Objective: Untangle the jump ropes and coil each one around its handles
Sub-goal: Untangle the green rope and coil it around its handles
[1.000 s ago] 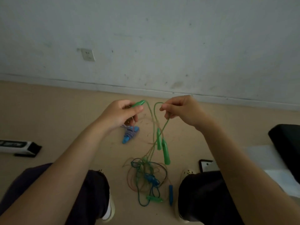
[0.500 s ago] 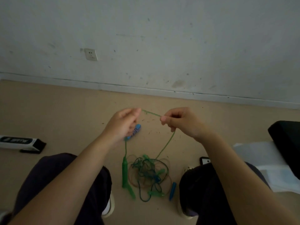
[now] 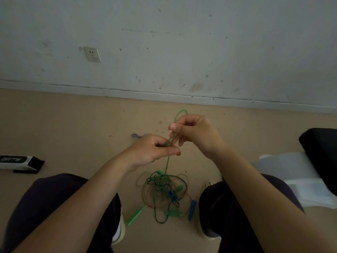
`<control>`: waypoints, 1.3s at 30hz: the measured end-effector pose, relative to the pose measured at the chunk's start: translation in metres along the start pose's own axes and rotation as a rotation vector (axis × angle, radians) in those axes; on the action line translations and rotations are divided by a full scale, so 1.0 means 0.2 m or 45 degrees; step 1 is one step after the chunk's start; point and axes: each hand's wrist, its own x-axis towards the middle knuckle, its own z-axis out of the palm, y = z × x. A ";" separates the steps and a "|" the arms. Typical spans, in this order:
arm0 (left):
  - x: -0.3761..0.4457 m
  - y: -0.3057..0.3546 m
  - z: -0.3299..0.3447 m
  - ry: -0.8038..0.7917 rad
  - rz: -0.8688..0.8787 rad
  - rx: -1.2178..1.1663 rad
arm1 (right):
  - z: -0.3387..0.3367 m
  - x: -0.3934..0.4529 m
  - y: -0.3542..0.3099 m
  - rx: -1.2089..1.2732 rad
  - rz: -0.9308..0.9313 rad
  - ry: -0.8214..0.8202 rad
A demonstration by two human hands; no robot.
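Both hands work the light green rope [image 3: 168, 161] above the floor [image 3: 73, 125]. Right hand [image 3: 195, 132] grip pinches a loop; left hand [image 3: 155, 148] grip pinches the strand just below. Rope runs down into the tangle [image 3: 164, 190] between the feet. Risk: pulling upward likely cinches knots tighter, or drags the loose green handle [image 3: 135, 216] into the pile.

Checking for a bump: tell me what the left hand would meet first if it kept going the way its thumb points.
Probably the green rope it already pinches, then the right hand close beyond; the left hand points that way, though depth is unclear.
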 end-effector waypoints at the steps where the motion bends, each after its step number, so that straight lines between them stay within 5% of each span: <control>1: 0.00 0.00 0.00 0.001 0.002 -0.001 | 0.00 0.00 0.00 0.022 -0.001 0.032; 9: -0.04 0.02 -0.13 0.076 -0.028 0.094 | -0.16 0.03 0.02 0.186 -0.035 0.459; 14: -0.05 -0.02 -0.17 0.037 0.021 0.001 | -0.14 0.04 0.06 -0.470 0.004 0.463; 17: -0.04 -0.03 -0.14 0.050 -0.039 -0.027 | -0.08 0.04 0.07 -0.583 -0.006 0.562; 19: -0.04 -0.02 -0.13 0.081 -0.081 -0.069 | -0.06 0.04 0.06 -0.624 -0.130 0.505; 25: -0.04 -0.02 -0.13 -0.147 -0.076 -0.256 | 0.05 0.01 0.08 -0.558 -0.137 -0.189; 31: -0.04 -0.03 -0.16 -0.113 -0.047 -0.059 | 0.05 0.01 0.06 -0.785 -0.090 -0.117; 36: -0.03 -0.06 -0.20 0.114 -0.083 0.196 | -0.03 0.02 0.05 -0.623 -0.135 0.214; 39: -0.03 -0.06 -0.20 0.130 -0.030 0.191 | -0.04 0.01 0.06 -0.605 -0.032 0.051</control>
